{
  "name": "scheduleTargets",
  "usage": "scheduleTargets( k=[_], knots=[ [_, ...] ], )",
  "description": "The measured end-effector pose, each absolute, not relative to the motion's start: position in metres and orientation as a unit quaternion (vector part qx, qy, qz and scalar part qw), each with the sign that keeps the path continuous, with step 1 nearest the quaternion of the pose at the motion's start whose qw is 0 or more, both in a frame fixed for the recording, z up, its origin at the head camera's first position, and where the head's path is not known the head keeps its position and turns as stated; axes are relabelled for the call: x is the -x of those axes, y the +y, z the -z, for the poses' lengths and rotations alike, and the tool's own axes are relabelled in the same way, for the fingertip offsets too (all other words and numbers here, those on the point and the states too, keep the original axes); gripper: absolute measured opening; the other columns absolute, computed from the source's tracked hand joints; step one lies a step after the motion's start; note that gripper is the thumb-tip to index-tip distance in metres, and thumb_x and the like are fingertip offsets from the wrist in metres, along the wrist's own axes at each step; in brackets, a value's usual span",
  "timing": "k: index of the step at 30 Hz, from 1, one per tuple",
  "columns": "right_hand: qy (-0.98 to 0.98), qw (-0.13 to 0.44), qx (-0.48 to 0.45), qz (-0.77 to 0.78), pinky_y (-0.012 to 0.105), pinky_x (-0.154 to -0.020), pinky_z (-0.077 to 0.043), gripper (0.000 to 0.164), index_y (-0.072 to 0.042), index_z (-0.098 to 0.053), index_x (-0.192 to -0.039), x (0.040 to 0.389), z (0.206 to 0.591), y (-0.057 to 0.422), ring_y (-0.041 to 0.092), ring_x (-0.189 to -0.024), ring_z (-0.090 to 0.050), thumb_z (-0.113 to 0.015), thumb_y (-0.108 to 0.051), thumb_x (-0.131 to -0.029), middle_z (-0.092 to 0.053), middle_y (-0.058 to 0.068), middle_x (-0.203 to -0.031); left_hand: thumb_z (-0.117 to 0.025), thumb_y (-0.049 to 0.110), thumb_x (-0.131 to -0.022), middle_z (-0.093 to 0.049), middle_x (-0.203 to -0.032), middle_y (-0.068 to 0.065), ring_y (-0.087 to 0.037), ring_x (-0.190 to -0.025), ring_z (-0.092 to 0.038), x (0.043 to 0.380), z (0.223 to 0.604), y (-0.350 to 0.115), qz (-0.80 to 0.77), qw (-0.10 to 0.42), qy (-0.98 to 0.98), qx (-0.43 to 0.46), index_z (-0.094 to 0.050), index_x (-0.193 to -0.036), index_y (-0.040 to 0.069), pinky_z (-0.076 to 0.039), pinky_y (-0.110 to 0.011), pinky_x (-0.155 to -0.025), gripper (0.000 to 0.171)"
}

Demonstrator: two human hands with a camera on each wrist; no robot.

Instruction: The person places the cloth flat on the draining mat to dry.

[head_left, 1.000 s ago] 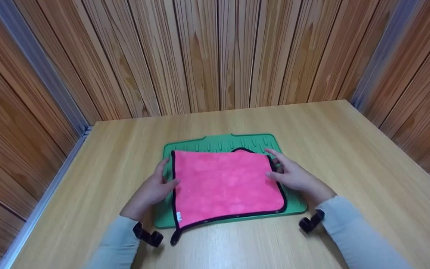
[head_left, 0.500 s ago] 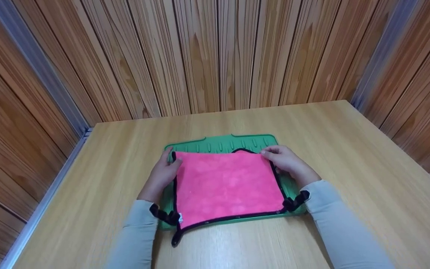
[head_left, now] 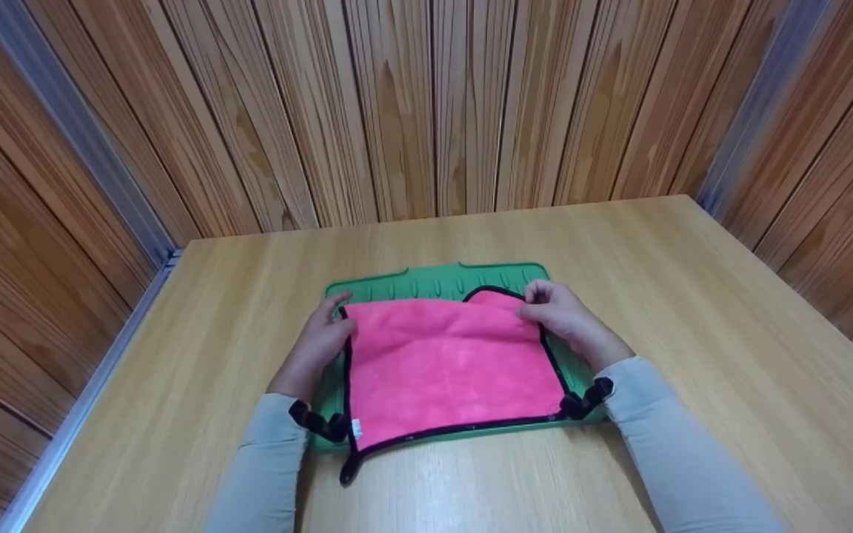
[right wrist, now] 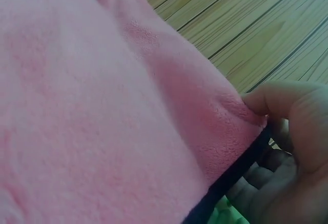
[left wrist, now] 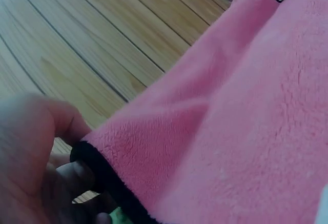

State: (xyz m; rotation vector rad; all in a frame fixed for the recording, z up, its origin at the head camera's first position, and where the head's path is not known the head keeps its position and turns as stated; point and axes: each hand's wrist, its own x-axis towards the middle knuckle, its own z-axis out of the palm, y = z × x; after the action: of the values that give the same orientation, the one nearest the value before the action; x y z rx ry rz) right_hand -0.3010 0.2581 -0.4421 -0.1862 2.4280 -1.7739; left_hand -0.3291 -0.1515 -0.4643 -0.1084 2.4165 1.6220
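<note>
A pink plush towel [head_left: 452, 370] with black edging lies folded on a green ridged mat [head_left: 378, 287] in the head view. Its far folded edge is raised a little and creased. My left hand [head_left: 317, 342] pinches the far left corner; the left wrist view shows the thumb and fingers around the black-edged corner [left wrist: 110, 175]. At the far right corner, my right hand [head_left: 571, 318] pinches the cloth between thumb and fingers, as the right wrist view also shows at the towel's edge [right wrist: 230, 175]. A lower layer's rounded corner [head_left: 487, 295] peeks out beyond the fold.
The wooden table [head_left: 693, 326] extends around the mat. Wood-plank walls [head_left: 426, 111] stand behind it and at both sides. A black hanging loop [head_left: 350, 468] and a white tag [head_left: 356, 428] are at the towel's near left corner. Each wrist wears a black strap.
Both hands have slid from the towel's sides to its far corners and taken hold. The far edge has since lifted and wrinkled, showing more of the layer beneath.
</note>
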Motion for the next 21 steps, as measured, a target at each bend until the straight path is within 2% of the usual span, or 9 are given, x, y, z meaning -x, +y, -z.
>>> scheduleTargets(
  k=[2, 4, 6, 9, 11, 14, 16, 18, 21],
  knots=[
    [0.811, 0.074, 0.082, 0.575, 0.026, -0.080, -0.044, 0.014, -0.009, -0.059, -0.110, 0.301, 0.443, 0.256, 0.013, -0.087, -0.052, -0.068, -0.003, -0.101, -0.052, -0.003, -0.093, -0.059, 0.021, -0.103, -0.059, -0.159, -0.014, -0.030, -0.140, -0.053, 0.322, 0.458, -0.150, -0.553, 0.146, 0.820, 0.034, -0.041, -0.175, 0.022, -0.042, -0.052, -0.126, 0.074],
    [0.823, 0.084, 0.096, 0.553, 0.030, -0.085, -0.045, 0.027, -0.006, -0.059, -0.127, 0.301, 0.444, 0.255, 0.020, -0.097, -0.054, -0.064, -0.002, -0.100, -0.056, 0.004, -0.105, -0.058, 0.019, -0.105, -0.033, -0.183, -0.015, -0.035, -0.161, -0.034, 0.306, 0.441, -0.143, -0.548, 0.170, 0.818, 0.035, -0.038, -0.176, 0.022, -0.024, -0.063, -0.140, 0.075],
    [0.837, 0.096, 0.104, 0.528, 0.032, -0.090, -0.044, 0.042, -0.007, -0.061, -0.141, 0.300, 0.444, 0.253, 0.029, -0.113, -0.056, -0.061, -0.001, -0.099, -0.061, 0.015, -0.125, -0.059, 0.018, -0.105, -0.029, -0.185, -0.016, -0.039, -0.167, -0.030, 0.296, 0.433, -0.139, -0.541, 0.183, 0.820, 0.030, -0.036, -0.176, 0.021, -0.019, -0.067, -0.142, 0.075],
    [0.847, 0.120, 0.111, 0.506, 0.033, -0.091, -0.044, 0.052, -0.009, -0.064, -0.150, 0.299, 0.446, 0.251, 0.038, -0.138, -0.046, -0.057, 0.000, -0.100, -0.050, 0.023, -0.159, -0.062, 0.017, -0.104, -0.033, -0.183, -0.017, -0.040, -0.164, -0.034, 0.290, 0.430, -0.134, -0.522, 0.183, 0.833, 0.024, -0.035, -0.176, 0.019, -0.023, -0.068, -0.141, 0.077],
    [0.847, 0.133, 0.113, 0.502, 0.031, -0.090, -0.044, 0.054, -0.009, -0.065, -0.153, 0.298, 0.446, 0.250, 0.040, -0.146, -0.041, -0.056, 0.000, -0.101, -0.043, 0.024, -0.170, -0.064, 0.016, -0.102, -0.036, -0.180, -0.018, -0.039, -0.161, -0.039, 0.288, 0.431, -0.132, -0.511, 0.177, 0.841, 0.019, -0.035, -0.176, 0.018, -0.029, -0.066, -0.140, 0.080],
    [0.847, 0.142, 0.106, 0.502, 0.028, -0.087, -0.045, 0.056, -0.008, -0.062, -0.158, 0.298, 0.448, 0.250, 0.037, -0.140, -0.044, -0.056, -0.002, -0.102, -0.042, 0.023, -0.168, -0.069, 0.017, -0.099, -0.040, -0.177, -0.019, -0.039, -0.156, -0.043, 0.289, 0.435, -0.132, -0.510, 0.167, 0.844, 0.016, -0.034, -0.176, 0.019, -0.034, -0.065, -0.138, 0.084],
    [0.846, 0.142, 0.099, 0.503, 0.026, -0.085, -0.045, 0.058, -0.009, -0.060, -0.161, 0.298, 0.448, 0.250, 0.034, -0.129, -0.048, -0.058, -0.003, -0.103, -0.042, 0.023, -0.167, -0.071, 0.021, -0.099, -0.042, -0.176, -0.019, -0.040, -0.155, -0.045, 0.289, 0.438, -0.133, -0.516, 0.160, 0.842, 0.012, -0.034, -0.176, 0.018, -0.035, -0.066, -0.137, 0.085],
    [0.848, 0.135, 0.096, 0.504, 0.027, -0.086, -0.046, 0.060, -0.010, -0.059, -0.163, 0.298, 0.447, 0.250, 0.032, -0.128, -0.047, -0.059, -0.004, -0.103, -0.042, 0.023, -0.169, -0.073, 0.027, -0.101, -0.043, -0.176, -0.019, -0.040, -0.156, -0.046, 0.289, 0.439, -0.134, -0.527, 0.149, 0.837, 0.010, -0.036, -0.175, 0.017, -0.035, -0.066, -0.138, 0.084],
    [0.848, 0.109, 0.096, 0.509, 0.027, -0.095, -0.045, 0.060, -0.010, -0.058, -0.164, 0.300, 0.446, 0.250, 0.034, -0.135, -0.047, -0.062, -0.006, -0.105, -0.042, 0.023, -0.173, -0.070, 0.032, -0.106, -0.042, -0.177, -0.017, -0.040, -0.161, -0.044, 0.289, 0.439, -0.134, -0.540, 0.123, 0.832, 0.009, -0.040, -0.174, 0.015, -0.033, -0.065, -0.139, 0.076]
  ],
)
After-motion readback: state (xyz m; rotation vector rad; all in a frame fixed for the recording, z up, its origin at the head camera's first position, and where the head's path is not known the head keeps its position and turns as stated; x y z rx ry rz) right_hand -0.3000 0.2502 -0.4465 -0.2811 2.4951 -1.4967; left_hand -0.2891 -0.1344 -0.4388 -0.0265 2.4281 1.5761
